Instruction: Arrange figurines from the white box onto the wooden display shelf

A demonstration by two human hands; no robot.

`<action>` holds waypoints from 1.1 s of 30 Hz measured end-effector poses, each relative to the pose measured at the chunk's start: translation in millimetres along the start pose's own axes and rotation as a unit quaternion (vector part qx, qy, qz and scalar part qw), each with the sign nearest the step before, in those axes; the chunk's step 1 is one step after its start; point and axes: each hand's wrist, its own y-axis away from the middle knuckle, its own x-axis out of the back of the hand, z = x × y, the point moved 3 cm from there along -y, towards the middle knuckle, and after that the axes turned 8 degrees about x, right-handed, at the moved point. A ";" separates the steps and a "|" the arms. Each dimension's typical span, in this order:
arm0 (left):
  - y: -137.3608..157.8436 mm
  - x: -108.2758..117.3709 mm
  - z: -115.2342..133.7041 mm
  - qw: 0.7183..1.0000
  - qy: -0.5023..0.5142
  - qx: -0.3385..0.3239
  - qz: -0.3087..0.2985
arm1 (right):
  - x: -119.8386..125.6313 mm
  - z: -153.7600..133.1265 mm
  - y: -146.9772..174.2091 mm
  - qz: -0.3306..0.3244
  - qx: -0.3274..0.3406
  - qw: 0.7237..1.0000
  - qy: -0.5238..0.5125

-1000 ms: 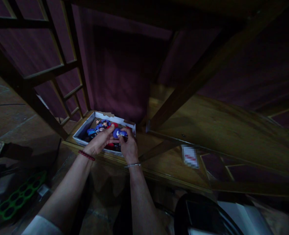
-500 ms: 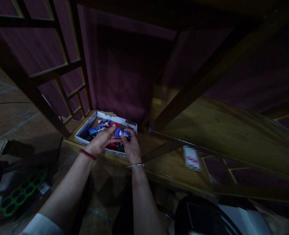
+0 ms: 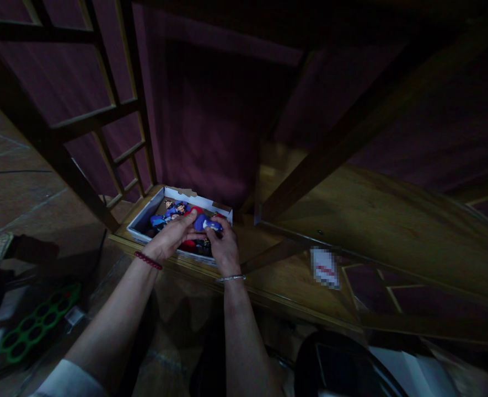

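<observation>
Over an open cardboard box (image 3: 144, 214), both of my hands hold one blue figurine (image 3: 203, 223) with a rounded end and a white patch. My left hand (image 3: 176, 232) grips its rounded end, thumb on top. My right hand (image 3: 224, 245) pinches the other end between thumb and fingers. Inside the box lie several small figurines (image 3: 176, 208) in blue, red and black, with painted heads. My hands cover part of the box's contents.
The box stands on a wooden shelf (image 3: 283, 278) with a lattice side panel (image 3: 98, 124) at left. A blurred-out white packet (image 3: 325, 267) lies to the right. A green holed rack (image 3: 41, 322) is low at left, a black rounded object (image 3: 343, 366) at bottom right.
Almost nothing differs. The view has shifted very slightly, and my hands keep the same hold on the blue figurine.
</observation>
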 end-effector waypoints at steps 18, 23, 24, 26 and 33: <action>-1.3 6.1 -2.3 0.999 0.043 0.002 -0.015 | 3.0 1.7 1.7 -0.025 0.014 0.998 -0.055; -0.1 6.4 -0.6 0.999 0.021 -0.004 -0.025 | 2.8 -0.9 1.9 -0.029 0.011 0.998 -0.062; -0.2 6.4 -0.5 0.999 0.015 -0.007 -0.027 | 2.7 -1.3 1.9 -0.028 0.009 0.998 -0.063; -0.7 6.7 -0.6 0.999 0.009 -0.013 -0.030 | 2.3 -2.0 1.9 -0.024 0.002 0.997 -0.070; -1.0 6.4 -0.6 1.000 0.011 -0.018 -0.022 | 3.8 -5.3 1.6 -0.007 -0.005 0.998 -0.069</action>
